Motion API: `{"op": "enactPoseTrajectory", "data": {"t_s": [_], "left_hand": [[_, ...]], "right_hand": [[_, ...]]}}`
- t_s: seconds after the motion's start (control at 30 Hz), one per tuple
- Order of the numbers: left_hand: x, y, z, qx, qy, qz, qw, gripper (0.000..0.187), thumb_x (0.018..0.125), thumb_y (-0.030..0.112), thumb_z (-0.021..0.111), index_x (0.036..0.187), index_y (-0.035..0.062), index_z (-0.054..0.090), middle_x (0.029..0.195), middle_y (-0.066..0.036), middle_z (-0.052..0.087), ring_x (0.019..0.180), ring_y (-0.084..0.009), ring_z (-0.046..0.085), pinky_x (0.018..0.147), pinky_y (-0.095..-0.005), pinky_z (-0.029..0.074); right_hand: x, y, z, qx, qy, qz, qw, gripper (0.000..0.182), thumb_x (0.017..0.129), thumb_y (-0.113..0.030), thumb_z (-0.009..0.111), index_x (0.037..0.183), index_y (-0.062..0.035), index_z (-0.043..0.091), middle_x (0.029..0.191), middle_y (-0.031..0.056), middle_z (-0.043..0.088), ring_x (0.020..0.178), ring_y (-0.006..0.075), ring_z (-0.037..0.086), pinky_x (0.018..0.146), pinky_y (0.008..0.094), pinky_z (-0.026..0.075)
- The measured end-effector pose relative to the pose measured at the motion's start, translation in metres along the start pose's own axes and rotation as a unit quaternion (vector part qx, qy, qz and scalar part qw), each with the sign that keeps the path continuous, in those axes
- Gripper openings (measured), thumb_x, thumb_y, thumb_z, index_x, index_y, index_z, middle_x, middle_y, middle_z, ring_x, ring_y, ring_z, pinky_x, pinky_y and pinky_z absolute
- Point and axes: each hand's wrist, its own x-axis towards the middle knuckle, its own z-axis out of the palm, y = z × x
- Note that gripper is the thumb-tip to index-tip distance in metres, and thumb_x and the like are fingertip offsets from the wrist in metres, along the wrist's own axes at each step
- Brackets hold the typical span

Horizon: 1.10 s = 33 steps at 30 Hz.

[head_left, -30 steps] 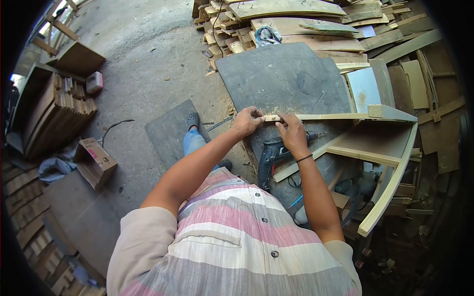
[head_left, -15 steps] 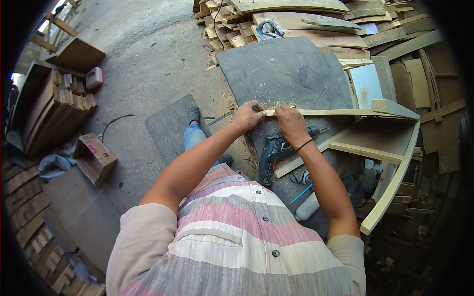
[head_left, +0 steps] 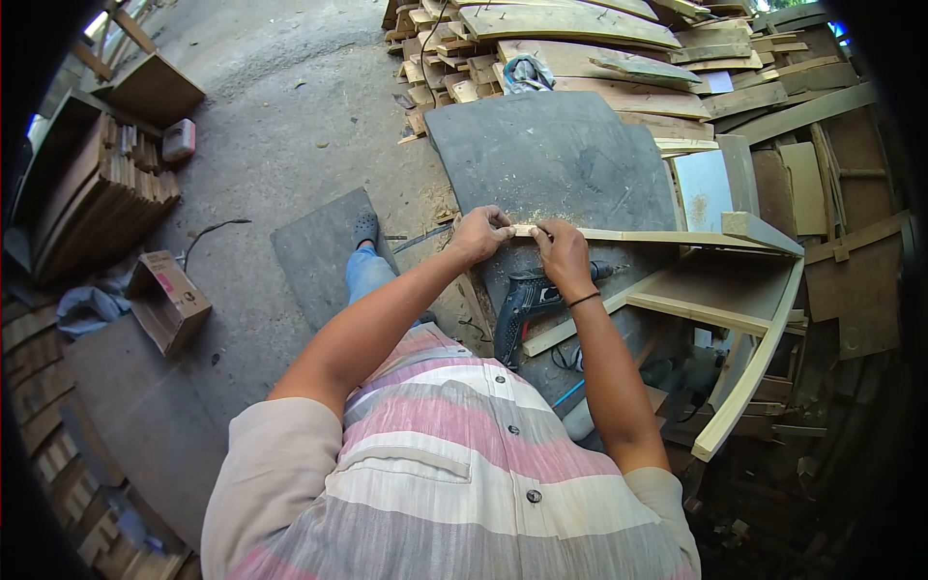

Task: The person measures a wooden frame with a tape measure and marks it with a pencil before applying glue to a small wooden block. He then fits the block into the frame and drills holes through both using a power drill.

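My left hand (head_left: 479, 235) is closed at the left end of a long, pale wooden strip (head_left: 650, 236), its thumb and fingers pinching the wood. Just to the right, my right hand (head_left: 564, 255) has its thumb and forefinger closed on the same strip; whether a small piece is also between them is hidden. The strip forms one side of a wooden frame (head_left: 739, 302) with a brown panel. A dark power drill (head_left: 522, 307) lies below my right hand, its bit pointing right. Sawdust lies behind the strip on a dark board (head_left: 551, 155).
Stacked planks (head_left: 580, 53) fill the back right. A cardboard box (head_left: 170, 302) and a stack of wood pieces (head_left: 92, 198) stand on the left. A blue pencil-like stick (head_left: 569, 393) and a grey bottle (head_left: 580, 422) lie near my right forearm.
My right hand has turned, and its thumb and forefinger now sit nearer my left fingertips. My left hand stays at the strip's end. The whole view has shifted slightly.
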Motion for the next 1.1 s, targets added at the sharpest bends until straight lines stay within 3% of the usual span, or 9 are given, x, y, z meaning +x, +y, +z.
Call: {"op": "enactPoseTrajectory", "data": {"t_s": [0.03, 0.07, 0.1, 0.13, 0.17, 0.27, 0.7, 1.03, 1.1], "left_hand": [[-0.001, 0.003, -0.001, 0.000, 0.002, 0.002, 1.000, 0.025, 0.085, 0.023, 0.073, 0.096, 0.0003, 0.068, 0.082, -0.010, 0.070, 0.075, -0.0156, 0.063, 0.073, -0.0313, 0.050], [-0.002, 0.005, -0.002, 0.001, -0.001, -0.006, 1.000, 0.026, 0.085, 0.023, 0.073, 0.097, 0.0002, 0.068, 0.082, -0.009, 0.070, 0.075, -0.0156, 0.062, 0.073, -0.0312, 0.050], [-0.004, 0.006, -0.002, 0.003, -0.006, -0.015, 1.000, 0.026, 0.085, 0.023, 0.074, 0.097, 0.0001, 0.068, 0.082, -0.009, 0.070, 0.074, -0.0156, 0.062, 0.072, -0.0312, 0.050], [-0.002, 0.002, -0.001, 0.003, -0.008, -0.016, 1.000, 0.026, 0.085, 0.023, 0.074, 0.097, 0.0001, 0.068, 0.082, -0.009, 0.070, 0.074, -0.0156, 0.062, 0.072, -0.0312, 0.050], [0.002, -0.002, 0.000, 0.000, -0.007, -0.007, 1.000, 0.026, 0.085, 0.023, 0.074, 0.098, 0.0003, 0.068, 0.082, -0.009, 0.070, 0.075, -0.0154, 0.062, 0.073, -0.0312, 0.050], [0.003, -0.004, 0.002, -0.002, -0.008, 0.001, 1.000, 0.026, 0.085, 0.023, 0.074, 0.098, 0.0007, 0.069, 0.082, -0.010, 0.070, 0.076, -0.0154, 0.063, 0.073, -0.0314, 0.051], [0.002, -0.001, -0.001, -0.013, -0.010, 0.001, 1.000, 0.024, 0.085, 0.022, 0.074, 0.097, 0.0017, 0.069, 0.084, -0.009, 0.070, 0.076, -0.0160, 0.063, 0.071, -0.0319, 0.051], [0.001, 0.000, -0.004, -0.089, -0.050, -0.035, 0.994, 0.021, 0.087, 0.017, 0.071, 0.100, 0.0016, 0.067, 0.088, -0.006, 0.071, 0.081, -0.0129, 0.064, 0.073, -0.0292, 0.050], [-0.004, 0.003, -0.007, -0.111, -0.044, -0.029, 0.992, 0.022, 0.089, 0.020, 0.070, 0.102, 0.0019, 0.067, 0.089, -0.006, 0.071, 0.078, -0.0121, 0.062, 0.071, -0.0277, 0.049]], "right_hand": [[-0.004, 0.007, 0.004, 0.009, 0.032, -0.015, 0.999, 0.029, 0.093, -0.014, 0.058, 0.116, 0.0000, 0.065, 0.087, 0.0205, 0.065, 0.072, 0.0346, 0.064, 0.066, 0.0426, 0.052], [-0.009, 0.015, 0.005, 0.008, 0.033, -0.017, 0.999, 0.029, 0.093, -0.014, 0.058, 0.116, 0.0000, 0.065, 0.087, 0.0205, 0.065, 0.072, 0.0346, 0.064, 0.066, 0.0426, 0.052], [-0.014, 0.005, -0.005, 0.231, -0.017, 0.176, 0.957, 0.037, 0.093, -0.012, 0.055, 0.128, 0.0005, 0.056, 0.087, 0.0177, 0.064, 0.069, 0.0284, 0.063, 0.060, 0.0377, 0.051], [-0.019, -0.002, -0.013, 0.433, -0.065, 0.355, 0.826, 0.046, 0.094, -0.010, 0.052, 0.139, 0.0011, 0.047, 0.086, 0.0149, 0.063, 0.066, 0.0222, 0.063, 0.054, 0.0328, 0.050], [-0.022, -0.002, -0.018, 0.523, -0.108, 0.368, 0.761, 0.062, 0.094, -0.007, 0.047, 0.152, 0.0000, 0.024, 0.088, 0.0115, 0.060, 0.062, 0.0139, 0.058, 0.047, 0.0239, 0.044], [-0.028, -0.006, -0.011, 0.610, -0.105, 0.383, 0.686, 0.066, 0.094, -0.006, 0.047, 0.153, -0.0017, 0.018, 0.087, 0.0131, 0.060, 0.060, 0.0151, 0.056, 0.046, 0.0239, 0.041], [-0.038, -0.042, 0.014, 0.755, -0.052, 0.359, 0.546, 0.082, 0.091, -0.006, 0.047, 0.157, -0.0159, -0.002, 0.107, 0.0123, 0.061, 0.075, 0.0159, 0.057, 0.061, 0.0245, 0.047], [-0.039, -0.060, 0.029, 0.857, 0.038, 0.308, 0.412, 0.079, 0.092, 0.002, 0.049, 0.155, -0.0158, 0.006, 0.110, 0.0110, 0.059, 0.074, 0.0128, 0.056, 0.060, 0.0229, 0.050], [-0.038, -0.062, 0.031, 0.869, 0.072, 0.322, 0.368, 0.068, 0.092, 0.002, 0.049, 0.151, -0.0128, 0.020, 0.109, 0.0107, 0.059, 0.073, 0.0127, 0.056, 0.059, 0.0221, 0.050]]}}
